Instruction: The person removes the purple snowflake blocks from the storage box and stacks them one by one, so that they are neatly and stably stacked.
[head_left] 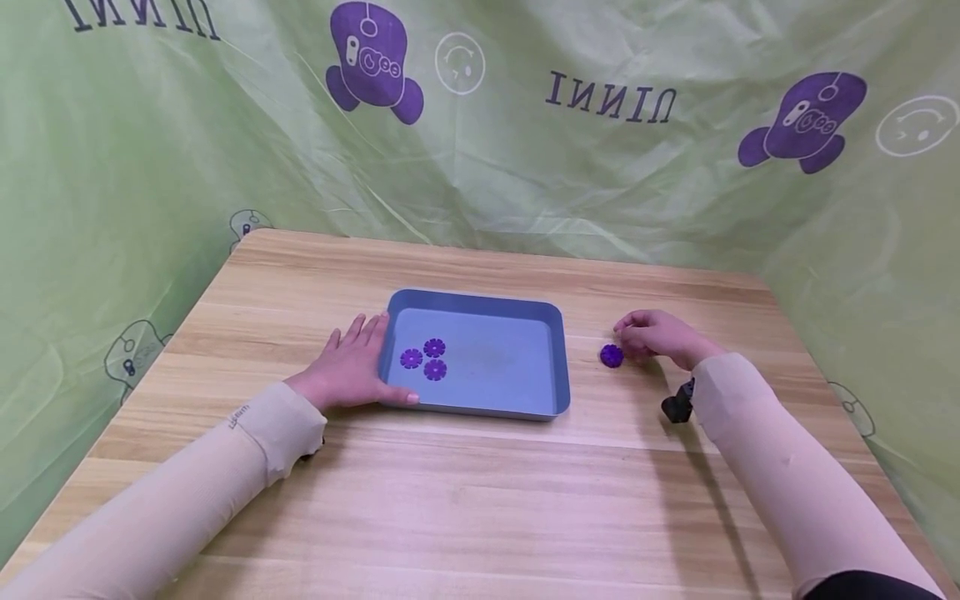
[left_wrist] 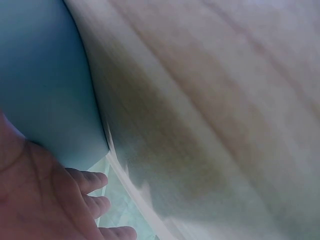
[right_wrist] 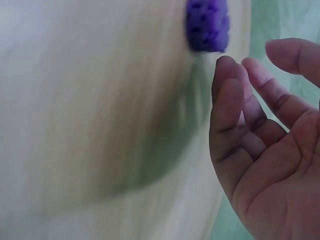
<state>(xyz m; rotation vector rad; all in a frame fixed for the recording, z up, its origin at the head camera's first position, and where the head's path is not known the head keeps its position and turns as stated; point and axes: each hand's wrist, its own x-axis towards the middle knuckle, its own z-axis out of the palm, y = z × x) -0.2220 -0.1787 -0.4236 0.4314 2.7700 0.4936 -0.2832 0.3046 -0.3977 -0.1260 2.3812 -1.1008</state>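
Note:
Spread fingers of my left hand (head_left: 352, 367) rest along the left side of a blue-grey tray (head_left: 495, 350), the thumb lying over its front-left corner. The left wrist view shows the palm against the outer wall of the tray (left_wrist: 50, 85). Three flat purple notched discs (head_left: 435, 369) lie close together inside, near the left wall. Right of the tray stands a short stack of purple notched discs (head_left: 611, 356) on the table. Beside this stack (right_wrist: 207, 25) is my right hand (head_left: 660, 335), fingers loosely bent, thumb apart, nothing between them.
The wooden table (head_left: 480, 500) has its far edge against a green printed curtain (head_left: 495, 167), which also hangs at both sides. A small black device (head_left: 678, 404) sits on the right wrist under the sleeve cuff.

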